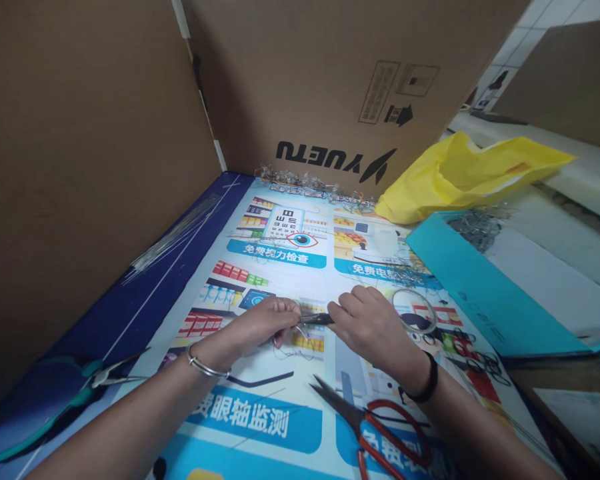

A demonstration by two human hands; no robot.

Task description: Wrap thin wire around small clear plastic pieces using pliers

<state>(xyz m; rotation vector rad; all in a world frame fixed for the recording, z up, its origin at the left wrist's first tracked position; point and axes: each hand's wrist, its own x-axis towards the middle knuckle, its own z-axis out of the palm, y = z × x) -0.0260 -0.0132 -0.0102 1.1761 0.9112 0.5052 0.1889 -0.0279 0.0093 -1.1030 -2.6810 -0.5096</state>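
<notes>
In the middle of the printed sheet, my right hand is closed round a pair of pliers, whose dark jaws point left. My left hand pinches thin wire right at the jaw tips; its fingers hide part of it. Loose wire loops hang below that hand. Scissors with red handles lie open just below my right hand. Teal-handled pliers rest, jaws apart, at the lower left. A clear ring-shaped roll lies beside my right hand.
Cardboard walls rise on the left and at the back. Straight wires lie along the left; tangled wire pieces line the back. On the right are a yellow bag, a turquoise box with a wire heap, and small black loops.
</notes>
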